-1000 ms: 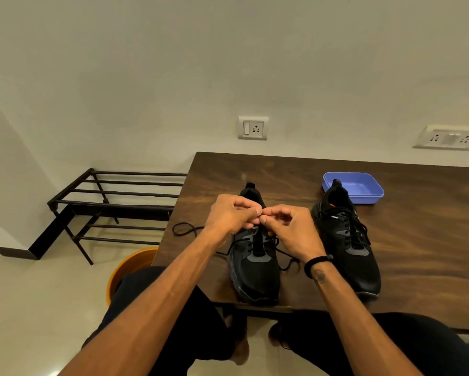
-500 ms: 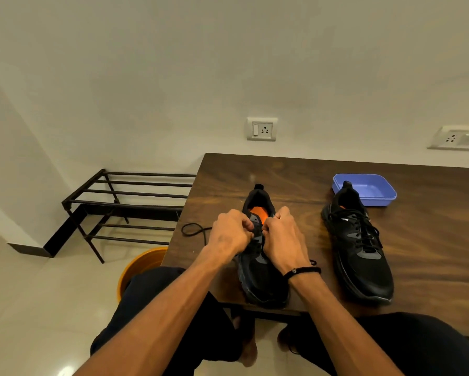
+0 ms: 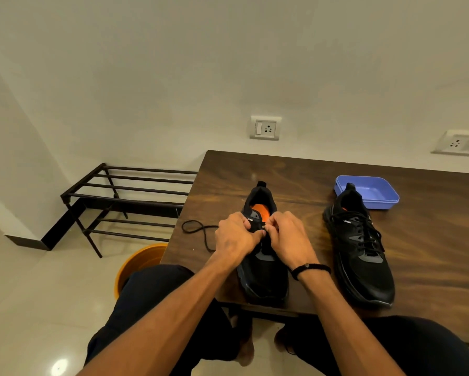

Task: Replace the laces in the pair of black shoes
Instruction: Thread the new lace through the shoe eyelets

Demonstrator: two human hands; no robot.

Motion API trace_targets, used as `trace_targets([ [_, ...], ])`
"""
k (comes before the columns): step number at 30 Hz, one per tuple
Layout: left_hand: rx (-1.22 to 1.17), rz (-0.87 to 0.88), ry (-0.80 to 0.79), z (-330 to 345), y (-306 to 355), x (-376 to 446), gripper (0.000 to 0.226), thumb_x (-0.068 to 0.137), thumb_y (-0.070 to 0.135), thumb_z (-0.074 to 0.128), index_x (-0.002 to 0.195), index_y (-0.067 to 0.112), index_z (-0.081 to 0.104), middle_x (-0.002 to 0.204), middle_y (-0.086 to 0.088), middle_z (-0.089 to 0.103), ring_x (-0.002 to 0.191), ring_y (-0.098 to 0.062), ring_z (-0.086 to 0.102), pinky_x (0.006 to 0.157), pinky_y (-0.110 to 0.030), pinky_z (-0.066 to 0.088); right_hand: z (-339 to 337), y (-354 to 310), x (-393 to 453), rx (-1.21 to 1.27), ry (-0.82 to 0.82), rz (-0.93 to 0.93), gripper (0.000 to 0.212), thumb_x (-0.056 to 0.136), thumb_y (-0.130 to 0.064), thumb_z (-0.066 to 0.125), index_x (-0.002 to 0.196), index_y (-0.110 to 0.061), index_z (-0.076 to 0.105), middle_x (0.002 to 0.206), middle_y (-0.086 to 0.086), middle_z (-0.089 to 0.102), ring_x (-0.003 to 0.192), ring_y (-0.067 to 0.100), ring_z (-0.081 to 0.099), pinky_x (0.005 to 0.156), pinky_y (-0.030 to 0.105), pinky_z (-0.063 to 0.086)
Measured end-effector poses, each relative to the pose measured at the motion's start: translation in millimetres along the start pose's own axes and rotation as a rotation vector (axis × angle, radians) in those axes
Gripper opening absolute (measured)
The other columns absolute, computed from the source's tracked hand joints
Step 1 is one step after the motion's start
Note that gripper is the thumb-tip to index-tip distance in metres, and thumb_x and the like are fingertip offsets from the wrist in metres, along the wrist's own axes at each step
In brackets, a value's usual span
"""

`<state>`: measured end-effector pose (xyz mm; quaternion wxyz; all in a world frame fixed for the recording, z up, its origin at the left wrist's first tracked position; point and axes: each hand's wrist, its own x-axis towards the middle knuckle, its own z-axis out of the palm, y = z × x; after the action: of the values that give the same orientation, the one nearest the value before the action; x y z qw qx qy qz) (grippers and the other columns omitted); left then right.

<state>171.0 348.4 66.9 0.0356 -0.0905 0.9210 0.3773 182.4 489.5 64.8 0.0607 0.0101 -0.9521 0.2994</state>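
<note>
In the head view, the unlaced black shoe [image 3: 263,256] sits at the bench's [image 3: 295,169] near edge. The left hand [image 3: 234,238] and right hand [image 3: 287,240] meet at its top eyelets, fingers [image 3: 257,236] curled and seemingly pinching the lace [image 3: 200,232], though the exact hold is hidden. The loose end trails toward the bench's left edge and could pull back out of an eyelet or snag if tugged unevenly; the laced shoe [image 3: 361,253] stands well apart, by the blue tray [image 3: 374,195].

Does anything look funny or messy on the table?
A little. A loose black lace trails from the shoe being worked on and loops near the table's left edge. The other shoe stands with its heel in front of a blue tray. Nothing looks spilled or broken.
</note>
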Motion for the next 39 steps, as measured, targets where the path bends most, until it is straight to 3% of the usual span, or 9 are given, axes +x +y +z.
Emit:
trace_targets([
  [4,0.021,-0.008,0.037,-1,1,-1,0.039,0.073,0.056,0.084,0.086,0.027,0.062,0.088,0.005,0.069,0.087,-0.017,0.069,0.08,-0.034,0.06,6,-5,-4,-0.151,0.017,-0.011,0.006,0.1,-0.015,0.055,0.094,-0.016,0.055,0.099,0.002,0.049,0.089,0.026,0.055,0.072,0.038,0.046],
  [7,0.06,0.055,0.061,1,3,-6,0.042,0.074,0.061,0.079,0.087,0.022,0.067,0.082,0.005,0.072,0.079,-0.015,0.07,0.074,-0.035,0.061,7,-11,-7,-0.247,0.021,-0.027,0.002,0.1,-0.014,0.055,0.098,-0.015,0.055,0.101,0.004,0.045,0.089,0.029,0.057,0.069,0.037,0.041],
  [12,0.027,0.073,0.066,0,4,-12,0.033,0.079,0.051,0.077,0.075,0.022,0.063,0.074,0.006,0.069,0.072,-0.013,0.067,0.069,-0.034,0.059,7,-13,-3,-0.264,-0.006,-0.038,0.004,0.095,-0.012,0.058,0.097,-0.012,0.061,0.103,0.007,0.05,0.089,0.03,0.058,0.071,0.04,0.048],
  [16,-0.007,0.089,0.073,-2,-2,-12,0.029,0.079,0.048,0.078,0.076,0.023,0.065,0.072,0.008,0.068,0.07,-0.009,0.065,0.065,-0.029,0.055,13,-6,-1,-0.128,-0.004,-0.079,0.009,0.094,-0.014,0.06,0.087,-0.019,0.064,0.097,-0.002,0.053,0.086,0.02,0.059,0.072,0.036,0.05],
  [22,-0.014,0.176,0.002,-6,-9,-7,0.02,0.084,0.043,0.081,0.085,0.025,0.074,0.078,0.008,0.073,0.076,-0.006,0.07,0.077,-0.029,0.06,10,9,2,0.158,-0.032,-0.071,0.015,0.093,-0.006,0.069,0.086,-0.019,0.07,0.093,-0.005,0.058,0.081,0.005,0.056,0.075,0.02,0.046],
  [26,0.092,0.248,-0.002,-7,-12,-4,0.009,0.096,0.028,0.069,0.095,0.024,0.078,0.091,0.003,0.075,0.088,-0.012,0.071,0.084,-0.031,0.06,14,8,0,0.221,-0.044,0.007,0.019,0.096,-0.009,0.067,0.084,-0.023,0.069,0.094,-0.007,0.056,0.08,0.005,0.056,0.076,0.025,0.048],
  [30,0.127,0.286,0.066,-2,-12,-5,0.005,0.095,0.024,0.071,0.097,0.025,0.075,0.093,0.002,0.073,0.087,-0.014,0.07,0.082,-0.032,0.061,15,5,0,0.347,-0.038,0.048,0.02,0.099,-0.009,0.064,0.083,-0.016,0.074,0.08,-0.009,0.066,0.069,-0.005,0.06,0.066,0.016,0.048],
  [35,0.049,0.277,0.058,0,-18,-1,0.015,0.093,0.022,0.074,0.107,0.026,0.076,0.098,0.004,0.076,0.09,-0.009,0.072,0.088,-0.03,0.061,25,7,-5,0.086,0.019,-0.094,0.016,0.101,-0.01,0.051,0.089,-0.013,0.061,0.094,0.002,0.056,0.089,0.015,0.05,0.079,0.033,0.045],
  [39,0.006,0.272,0.037,0,-21,0,0.018,0.094,0.02,0.074,0.111,0.023,0.076,0.1,0.004,0.076,0.092,-0.006,0.071,0.09,-0.024,0.059,27,10,-8,0.138,0.149,-0.16,0.012,0.096,-0.012,0.061,0.091,-0.022,0.066,0.091,-0.007,0.063,0.087,0.009,0.058,0.08,0.027,0.047],
])
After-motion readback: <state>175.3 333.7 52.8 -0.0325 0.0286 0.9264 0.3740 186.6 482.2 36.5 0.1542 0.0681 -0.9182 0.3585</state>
